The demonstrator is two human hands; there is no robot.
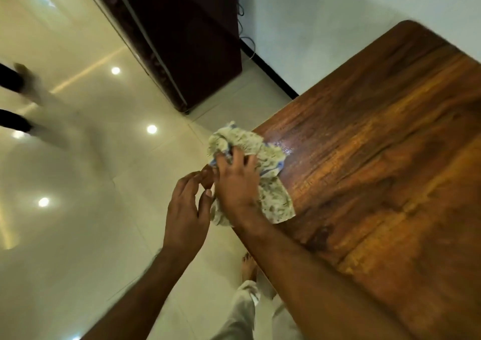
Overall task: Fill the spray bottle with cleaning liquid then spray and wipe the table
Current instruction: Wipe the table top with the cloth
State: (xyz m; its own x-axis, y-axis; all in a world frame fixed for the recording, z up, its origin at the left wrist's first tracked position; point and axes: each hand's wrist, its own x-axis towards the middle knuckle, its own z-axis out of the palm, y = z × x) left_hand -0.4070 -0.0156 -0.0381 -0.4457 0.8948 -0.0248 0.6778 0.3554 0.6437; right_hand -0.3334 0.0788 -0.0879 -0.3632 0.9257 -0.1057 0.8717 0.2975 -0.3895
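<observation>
A crumpled patterned cloth (270,152), pale with green specks and blue trim, lies over the near left edge of the brown wooden table (390,157). My right hand (236,183) presses down on the cloth, fingers spread and gripping it. My left hand (186,209) hovers just left of it, off the table edge, fingers apart and empty. A wet shiny patch (285,147) glints on the wood beside the cloth. No spray bottle is in view.
A dark maroon cabinet (182,40) stands on the glossy tiled floor (78,183) beyond the table. Another person's blurred legs (23,100) are at the far left. My own foot (248,264) and pale trouser leg show below the table edge.
</observation>
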